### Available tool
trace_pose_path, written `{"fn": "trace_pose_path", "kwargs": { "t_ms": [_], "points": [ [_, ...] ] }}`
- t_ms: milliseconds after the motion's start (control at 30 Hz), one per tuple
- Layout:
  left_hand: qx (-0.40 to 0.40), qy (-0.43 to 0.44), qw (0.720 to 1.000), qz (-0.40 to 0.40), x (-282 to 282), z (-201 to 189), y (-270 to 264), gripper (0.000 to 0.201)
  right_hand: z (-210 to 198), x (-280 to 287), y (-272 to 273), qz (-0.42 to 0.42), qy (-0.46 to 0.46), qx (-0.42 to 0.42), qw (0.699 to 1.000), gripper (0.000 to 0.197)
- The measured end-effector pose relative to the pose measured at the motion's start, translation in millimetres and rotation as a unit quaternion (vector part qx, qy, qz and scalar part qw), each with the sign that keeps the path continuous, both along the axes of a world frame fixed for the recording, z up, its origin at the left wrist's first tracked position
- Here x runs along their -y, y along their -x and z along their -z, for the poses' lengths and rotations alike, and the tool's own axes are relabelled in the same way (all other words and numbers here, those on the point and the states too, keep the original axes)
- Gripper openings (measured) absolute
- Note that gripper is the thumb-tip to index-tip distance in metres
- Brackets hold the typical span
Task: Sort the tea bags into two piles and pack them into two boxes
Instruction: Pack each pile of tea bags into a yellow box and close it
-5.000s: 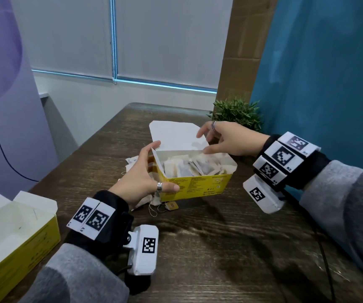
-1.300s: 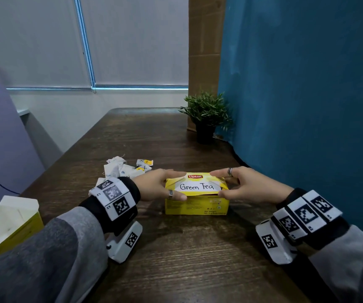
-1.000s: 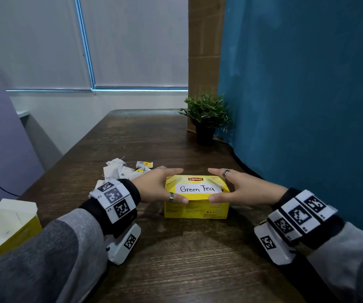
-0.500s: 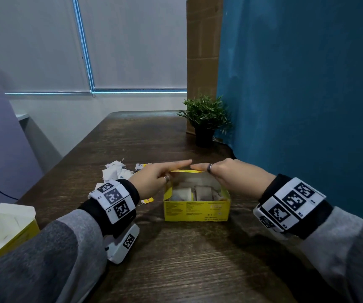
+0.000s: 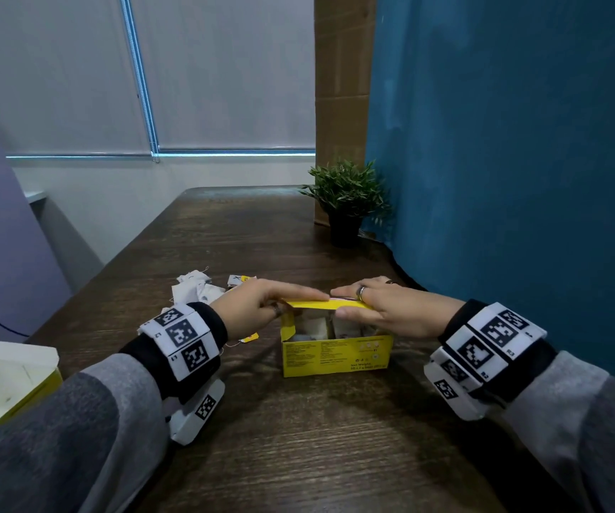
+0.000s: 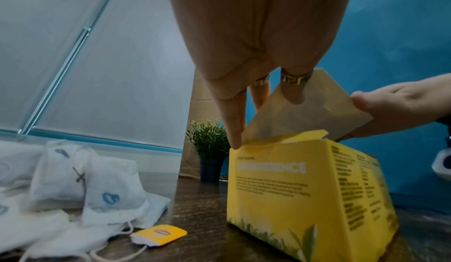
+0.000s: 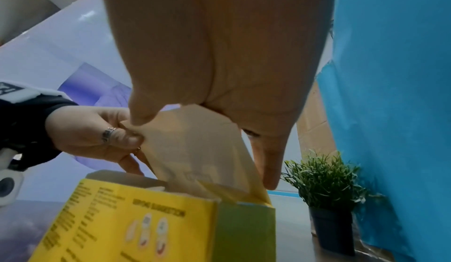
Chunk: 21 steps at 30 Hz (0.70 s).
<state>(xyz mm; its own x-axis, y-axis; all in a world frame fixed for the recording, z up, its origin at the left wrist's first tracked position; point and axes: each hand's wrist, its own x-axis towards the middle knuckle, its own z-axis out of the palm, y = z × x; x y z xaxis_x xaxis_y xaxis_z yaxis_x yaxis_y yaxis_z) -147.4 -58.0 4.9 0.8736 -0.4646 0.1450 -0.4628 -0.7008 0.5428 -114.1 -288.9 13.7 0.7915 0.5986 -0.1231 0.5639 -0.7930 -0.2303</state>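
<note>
A yellow tea box (image 5: 335,359) stands mid-table with tea bags (image 5: 315,325) showing inside it. Its lid (image 5: 320,304) is raised, roughly level, above the opening. My left hand (image 5: 261,309) pinches the lid's left end, thumb under and fingers on top. My right hand (image 5: 383,309) pinches the right end the same way. From the left wrist, the lid's pale underside (image 6: 305,115) slants up over the box (image 6: 292,189). In the right wrist view, my right hand (image 7: 219,73) and left hand (image 7: 97,140) grip the lid (image 7: 195,150).
A loose pile of white tea bags (image 5: 196,290) lies left of the box, with a yellow tag (image 6: 158,235) nearby. A second open yellow box (image 5: 10,383) sits at the lower left edge. A small potted plant (image 5: 346,205) stands at the back right by the blue wall.
A second ago the lid lay closed with "Green Tea" on top. Both hands have since lifted it, exposing the tea bags inside.
</note>
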Motion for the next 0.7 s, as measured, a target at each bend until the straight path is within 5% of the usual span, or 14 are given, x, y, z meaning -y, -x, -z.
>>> {"fn": "trace_pose_path", "kwargs": {
  "t_ms": [267, 467, 700],
  "points": [
    [-0.068, -0.049, 0.996, 0.020, 0.4, -6.1, 1.2, 0.065, -1.1, -1.4, -2.5, 0.000, -0.019, 0.034, 0.999, 0.053],
    [-0.062, -0.070, 0.995, -0.023, 0.8, 8.5, -1.3, 0.044, 5.1, 0.4, -4.7, -0.003, 0.030, 0.012, 0.999, 0.065],
    [-0.025, -0.115, 0.993, -0.020, 5.1, 13.2, 4.0, 0.046, 12.7, 8.9, 0.7, -0.012, 0.039, 0.008, 0.999, 0.062]
  ]
}}
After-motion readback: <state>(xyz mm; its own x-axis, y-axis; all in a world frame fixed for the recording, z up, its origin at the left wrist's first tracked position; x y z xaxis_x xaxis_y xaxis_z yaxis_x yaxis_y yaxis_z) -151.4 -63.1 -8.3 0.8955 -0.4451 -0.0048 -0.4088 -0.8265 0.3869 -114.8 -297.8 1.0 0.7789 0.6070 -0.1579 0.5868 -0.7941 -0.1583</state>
